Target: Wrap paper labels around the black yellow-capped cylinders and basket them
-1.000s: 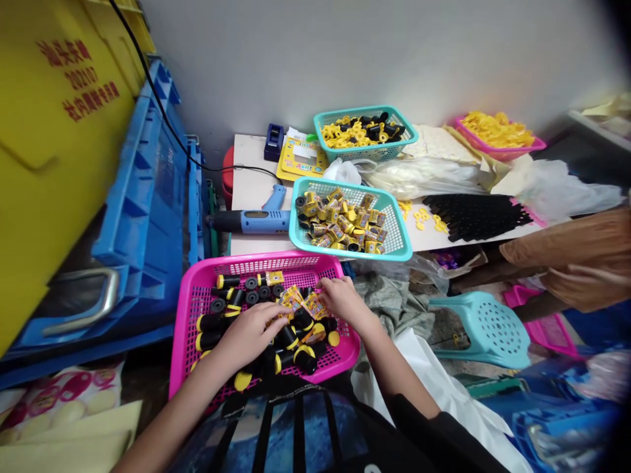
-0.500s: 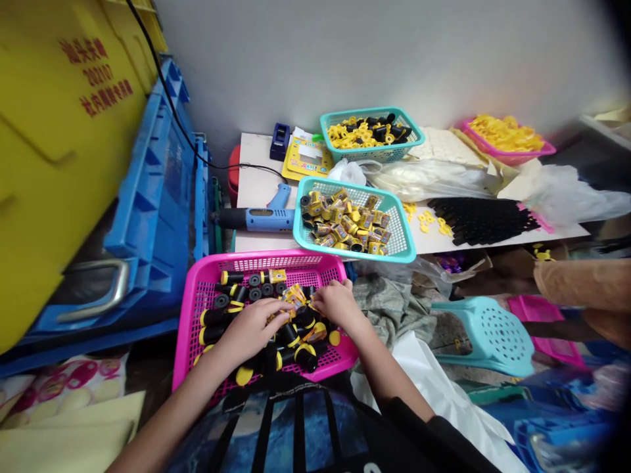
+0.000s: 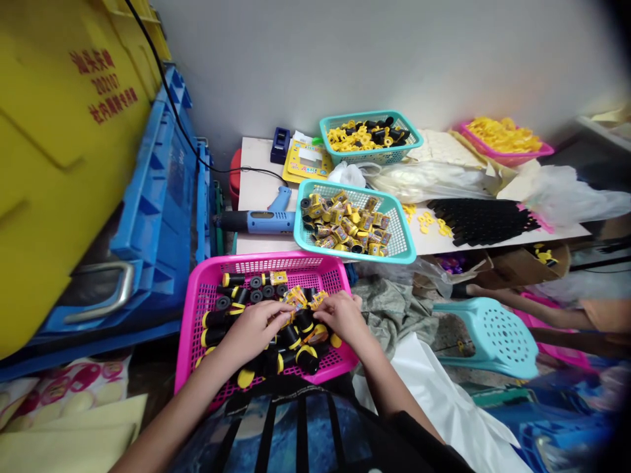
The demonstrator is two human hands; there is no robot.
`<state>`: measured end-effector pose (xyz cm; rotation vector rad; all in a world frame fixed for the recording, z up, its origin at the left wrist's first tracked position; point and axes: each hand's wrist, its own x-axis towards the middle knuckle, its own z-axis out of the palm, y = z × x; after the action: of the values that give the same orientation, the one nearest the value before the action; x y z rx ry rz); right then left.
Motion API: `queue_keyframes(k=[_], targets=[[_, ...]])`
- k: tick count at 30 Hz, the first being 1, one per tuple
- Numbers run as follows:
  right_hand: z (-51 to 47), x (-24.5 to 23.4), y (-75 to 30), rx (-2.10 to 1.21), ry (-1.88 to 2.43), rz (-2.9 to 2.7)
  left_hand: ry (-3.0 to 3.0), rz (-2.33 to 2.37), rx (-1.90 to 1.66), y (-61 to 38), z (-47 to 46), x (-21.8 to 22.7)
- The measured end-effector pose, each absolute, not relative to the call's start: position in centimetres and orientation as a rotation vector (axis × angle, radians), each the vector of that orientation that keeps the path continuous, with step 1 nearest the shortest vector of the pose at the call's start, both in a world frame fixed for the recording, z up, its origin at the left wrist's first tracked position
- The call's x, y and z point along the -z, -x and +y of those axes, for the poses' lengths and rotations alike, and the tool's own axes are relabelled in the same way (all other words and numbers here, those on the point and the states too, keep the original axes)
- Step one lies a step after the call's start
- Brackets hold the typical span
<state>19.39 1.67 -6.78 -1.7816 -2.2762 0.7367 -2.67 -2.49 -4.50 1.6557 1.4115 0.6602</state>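
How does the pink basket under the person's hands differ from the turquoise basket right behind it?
The pink basket looks larger than the turquoise basket, though it is nearer. The pink one holds mainly black cylinders with yellow ends; the turquoise one, pieces with printed yellow labels. The turquoise one rests on the table; the pink one sits in front. Both have mesh walls.

Inside the near basket (image 3: 184, 328), labels (image 3: 296, 297) are lying between the left hand (image 3: 256, 327) and the right hand (image 3: 344, 316), and canisters (image 3: 213, 319) are lying left of both and on their near side. Ahead of the right hand, a second basket (image 3: 401, 230) is standing on a table (image 3: 254, 187), a heat gun (image 3: 271, 222) lying just left of it, a third basket (image 3: 369, 157) behind. A stool (image 3: 507, 335) is standing right of the hands, a crate (image 3: 155, 180) left.
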Motion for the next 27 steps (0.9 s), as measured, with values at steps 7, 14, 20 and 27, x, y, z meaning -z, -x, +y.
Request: queue_keyframes(k=[7,14,20,27], targets=[[-1.3,4.7,-16.0,-0.449,1.271,-2.165,-0.894,1.218,-1.011,0.3,-2.4,3.4],[0.7,3.3,-15.1,-1.139,1.149,-1.798,-0.838,1.263,-1.008,1.7,-2.0,2.7],[2.9,3.6,-13.8,-1.548,1.1,-1.384,-0.828,1.269,-1.078,1.2,-1.4,2.8],[1.5,5.0,-15.8,-0.973,1.468,-1.875,-0.85,1.326,-1.196,2.0,-1.2,3.8]])
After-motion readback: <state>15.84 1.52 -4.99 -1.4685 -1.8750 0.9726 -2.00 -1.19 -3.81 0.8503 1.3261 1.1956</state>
